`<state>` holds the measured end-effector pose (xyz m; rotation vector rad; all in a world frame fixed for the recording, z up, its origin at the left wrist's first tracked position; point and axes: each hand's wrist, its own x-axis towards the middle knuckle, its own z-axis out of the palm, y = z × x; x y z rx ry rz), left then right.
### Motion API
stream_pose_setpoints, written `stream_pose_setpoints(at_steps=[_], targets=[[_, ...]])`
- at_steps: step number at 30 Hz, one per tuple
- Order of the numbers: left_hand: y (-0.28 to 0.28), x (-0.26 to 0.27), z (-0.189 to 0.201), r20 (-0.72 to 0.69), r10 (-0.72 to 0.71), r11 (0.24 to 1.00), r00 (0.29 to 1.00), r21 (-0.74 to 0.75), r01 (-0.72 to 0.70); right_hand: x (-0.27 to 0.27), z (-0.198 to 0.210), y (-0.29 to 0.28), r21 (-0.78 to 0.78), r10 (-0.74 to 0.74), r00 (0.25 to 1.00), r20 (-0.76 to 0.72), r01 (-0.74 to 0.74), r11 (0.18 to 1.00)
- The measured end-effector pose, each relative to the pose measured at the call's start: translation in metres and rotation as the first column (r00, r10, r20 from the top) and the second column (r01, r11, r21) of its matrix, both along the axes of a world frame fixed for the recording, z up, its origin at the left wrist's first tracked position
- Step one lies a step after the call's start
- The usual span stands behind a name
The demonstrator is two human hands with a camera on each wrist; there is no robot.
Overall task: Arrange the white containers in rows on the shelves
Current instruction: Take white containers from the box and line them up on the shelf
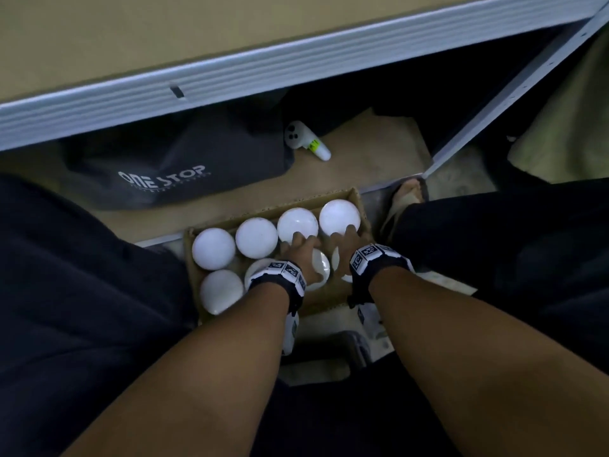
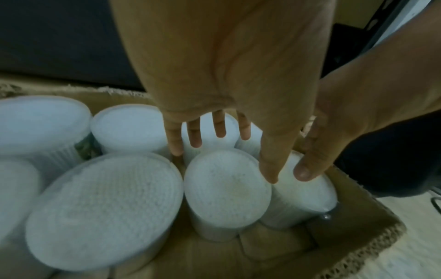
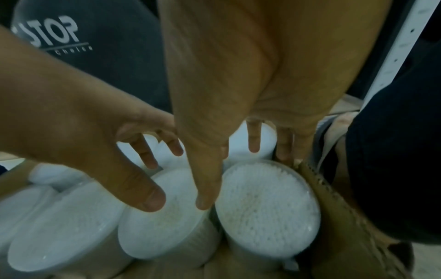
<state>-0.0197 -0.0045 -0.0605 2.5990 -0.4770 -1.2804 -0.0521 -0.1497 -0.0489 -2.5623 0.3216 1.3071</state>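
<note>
Several white round containers stand upright in an open cardboard box (image 1: 358, 201) on the floor between my knees. My left hand (image 1: 301, 255) reaches down over a container in the near row (image 2: 226, 190), fingers straight behind it and thumb at its right side. My right hand (image 1: 344, 245) hovers over the neighbouring container (image 3: 267, 207) at the box's right wall, fingers straight along its far side and thumb in the gap to its left. Neither hand has closed on a container. The shelf edge (image 1: 230, 80) runs above the box.
On the lower shelf board (image 1: 369, 150) lie a dark bag (image 1: 181, 166) printed ONE STOP and a white controller (image 1: 304, 140). A white shelf post (image 1: 514, 90) slants at the right. My dark-clothed legs flank the box, and a sandalled foot (image 1: 408, 196) rests by its right corner.
</note>
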Motion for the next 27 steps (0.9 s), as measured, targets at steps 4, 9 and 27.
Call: stream_pose_setpoints(at_steps=[4, 9, 27], targets=[[-0.006, -0.009, -0.018, 0.053, 0.017, 1.0, 0.998, 0.002, -0.017, -0.003, -0.012, 0.009, -0.065, 0.005, 0.998, 0.07, 0.0, 0.998], [-0.009, -0.03, -0.03, 0.23, -0.047, 0.999, 0.972, 0.018, 0.044, -0.013, -0.022, 0.012, -0.161, 0.057, 0.973, 0.222, -0.021, 0.987], [-0.001, 0.006, 0.022, 0.032, -0.052, 0.997, 0.998, 0.065, 0.05, -0.003, 0.031, -0.001, -0.021, 0.022, 0.997, 0.076, -0.021, 1.0]])
